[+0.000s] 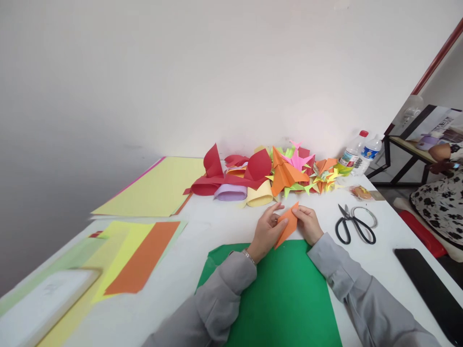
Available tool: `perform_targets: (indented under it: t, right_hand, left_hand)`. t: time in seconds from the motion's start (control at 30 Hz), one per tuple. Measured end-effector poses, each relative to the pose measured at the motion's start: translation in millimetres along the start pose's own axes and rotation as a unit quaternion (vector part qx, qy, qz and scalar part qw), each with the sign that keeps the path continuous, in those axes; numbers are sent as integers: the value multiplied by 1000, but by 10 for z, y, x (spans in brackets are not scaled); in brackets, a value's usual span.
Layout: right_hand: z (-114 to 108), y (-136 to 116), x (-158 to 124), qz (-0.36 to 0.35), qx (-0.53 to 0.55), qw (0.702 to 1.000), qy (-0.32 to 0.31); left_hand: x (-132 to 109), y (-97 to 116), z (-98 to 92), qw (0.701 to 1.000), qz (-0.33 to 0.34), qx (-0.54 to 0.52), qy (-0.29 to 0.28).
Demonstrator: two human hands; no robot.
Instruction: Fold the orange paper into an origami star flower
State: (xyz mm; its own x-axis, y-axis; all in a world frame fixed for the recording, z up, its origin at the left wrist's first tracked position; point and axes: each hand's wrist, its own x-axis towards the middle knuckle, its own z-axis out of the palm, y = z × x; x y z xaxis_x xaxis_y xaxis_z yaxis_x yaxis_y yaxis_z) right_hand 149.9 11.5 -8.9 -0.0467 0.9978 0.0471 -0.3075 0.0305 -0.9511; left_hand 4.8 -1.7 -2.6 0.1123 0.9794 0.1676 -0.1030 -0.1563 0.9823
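Note:
A small folded piece of orange paper [288,227] is held between both hands above the far edge of a green sheet [282,294]. My left hand [266,231] grips its left side, the thumb lying on top of the paper. On the right, my right hand [307,222] pinches the upper corner between thumb and fingers. The paper has a pointed, diamond-like outline with slanted edges. Just behind the hands lies a heap of folded paper shapes, among them an orange paper plane [287,172] and a pink folded piece [298,159].
Black-handled scissors [354,226] lie right of my hands, near a dark flat object [428,289]. Two plastic bottles [365,154] stand at the back right. Coloured sheets [144,260] and a white box [50,303] occupy the left. Another person [443,207] is at far right.

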Motion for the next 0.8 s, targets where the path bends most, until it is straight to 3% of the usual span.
perform_targets:
  t: [0.17,0.43,0.8]
  right_hand:
    - [15,-20,-5,-12,-3,1000,10]
    - [68,-99,-72,-2,-46,999,-27]
    - [-4,19,39,9,26,998,54]
  left_hand:
    - [2,18,14,996,-67,-26,-43]
    - [-27,79,8,983,-132,-21,-127]
    - [-29,34,-14,983,-121,31,-135]
